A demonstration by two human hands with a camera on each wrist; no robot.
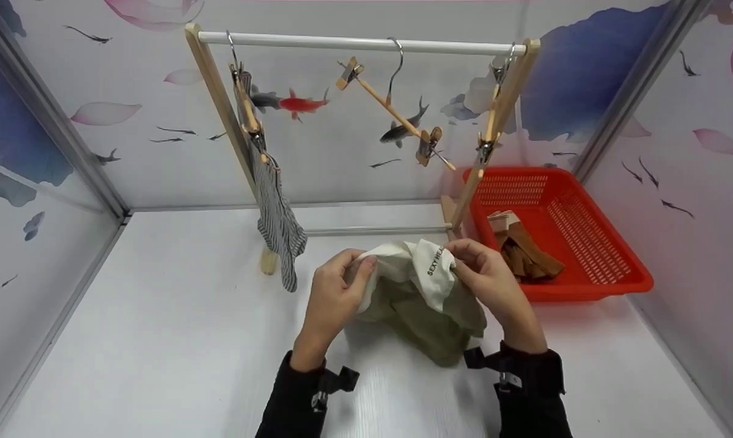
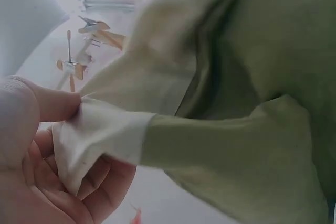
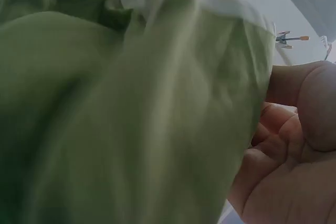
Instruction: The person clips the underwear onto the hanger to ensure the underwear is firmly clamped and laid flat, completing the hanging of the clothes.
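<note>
In the head view, I see both hands near the middle of the white table (image 1: 177,340), before the wooden rack (image 1: 217,91), holding an olive-green garment (image 1: 430,334) between them. The left hand (image 1: 334,298) pinches one side of its pale waistband (image 1: 396,250), the thumb bent close to the fingers; the right hand (image 1: 494,283) pinches the other side, near a printed black word. The cloth is soft and creased, hanging down in loose folds. On the rack a slim wooden hanger (image 1: 390,108) with two clips hangs in the middle, and a striped grey cloth (image 1: 281,225) hangs at the left; at the right, a red plastic basket (image 1: 585,293) with perforated walls contains a brown cloth (image 1: 524,252). In the left wrist view, the thumb presses the thin cream fabric upon the curled fingers, with almost no gap. In the right wrist view, the smooth green cloth covers the fingertips, so their exact grip I cannot tell there.
</note>
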